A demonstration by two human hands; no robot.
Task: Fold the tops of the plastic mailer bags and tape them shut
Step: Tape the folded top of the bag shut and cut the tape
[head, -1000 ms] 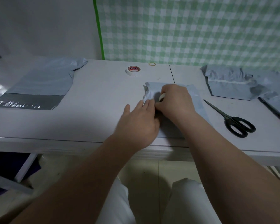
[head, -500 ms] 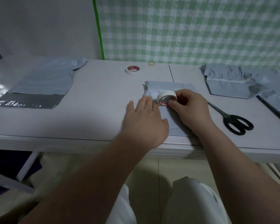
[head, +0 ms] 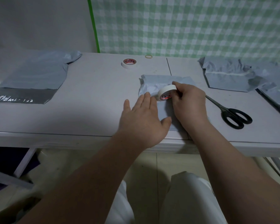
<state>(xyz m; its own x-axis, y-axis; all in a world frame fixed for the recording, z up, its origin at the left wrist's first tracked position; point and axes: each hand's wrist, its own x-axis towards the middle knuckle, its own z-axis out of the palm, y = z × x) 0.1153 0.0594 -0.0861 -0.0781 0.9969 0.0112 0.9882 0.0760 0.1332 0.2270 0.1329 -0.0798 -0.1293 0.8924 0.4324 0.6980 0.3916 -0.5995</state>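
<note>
Mailer bag (head: 153, 81) lay at frame centre, crumpled top folded over. Left hand (head: 144, 117) pressed flat on it, fingers straight, slightly apart, likely pinning fold. Right hand (head: 189, 104) gripped tape roll (head: 166, 92), fingers curled round rim, roll on edge over fold, probably to draw strip. Scissors (head: 233, 115) lay just right, handy for cutting.

A pair of black-handled scissors (head: 225, 111) lies on the right of the pale table (head: 90, 113), its closed blades pointing far-left. A thin yellowish rubber band (head: 145, 56) sits by the far edge (close to the seam in the tabletop). Behind hangs a green-and-white checked cloth (head: 192, 25), edged on its left by a green strip (head: 94, 26), beside a plain grey wall (head: 39, 21).
</note>
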